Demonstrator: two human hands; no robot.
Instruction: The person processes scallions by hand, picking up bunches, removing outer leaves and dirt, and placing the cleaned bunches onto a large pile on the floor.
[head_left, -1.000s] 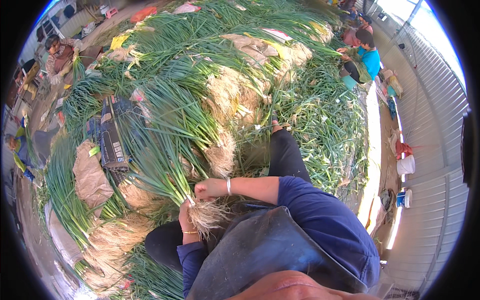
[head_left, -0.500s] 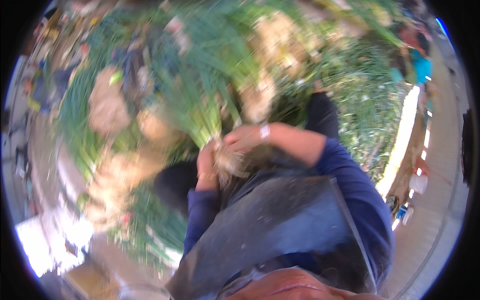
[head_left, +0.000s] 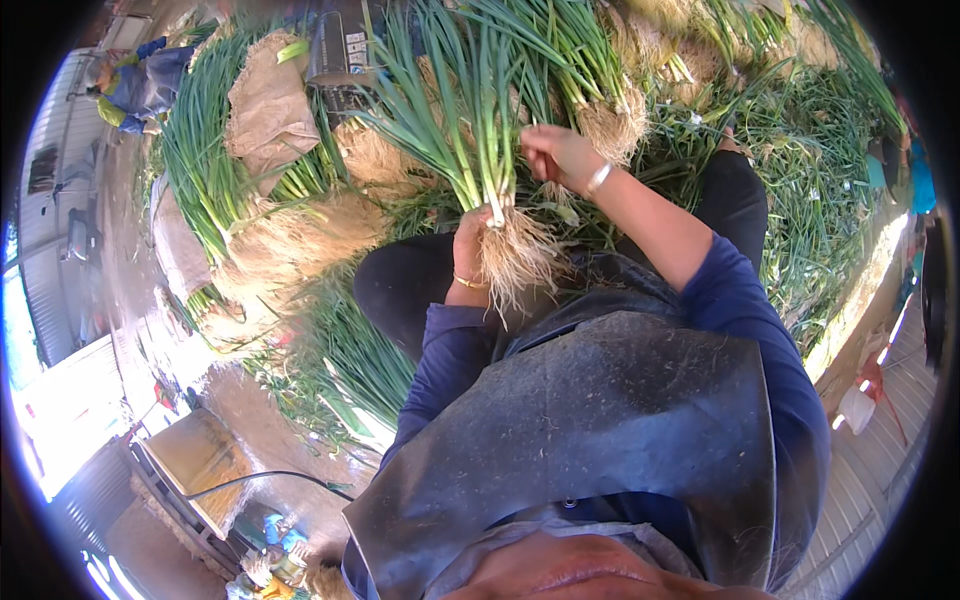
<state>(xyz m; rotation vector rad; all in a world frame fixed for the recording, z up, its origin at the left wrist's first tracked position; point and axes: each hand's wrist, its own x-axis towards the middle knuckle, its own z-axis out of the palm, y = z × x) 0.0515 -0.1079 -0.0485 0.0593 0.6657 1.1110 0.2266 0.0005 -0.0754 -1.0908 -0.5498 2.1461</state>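
My left hand (head_left: 470, 245) is closed around the lower stems of a bunch of spring onions (head_left: 490, 165). Their pale, stringy roots (head_left: 522, 255) spread out below the grip, over my lap, and the green leaves point away from me. To the right of the stems is my right hand (head_left: 562, 158), raised with its fingers curled in. What those fingers hold, if anything, is too small to make out. Just beyond that hand lies another rooted bunch of spring onions (head_left: 612, 115).
More spring onions with tangled roots (head_left: 300, 235) are piled on the left, partly under a brown sack (head_left: 270, 110). Loose green leaves (head_left: 815, 200) cover the ground on the right. A dark crate (head_left: 340, 50) stands at the back. A co-worker (head_left: 150, 85) is at the far left.
My right hand has left the base of the bunch and moved up and to the right, apart from my left hand. The left still grips the stems. The whole view has shifted.
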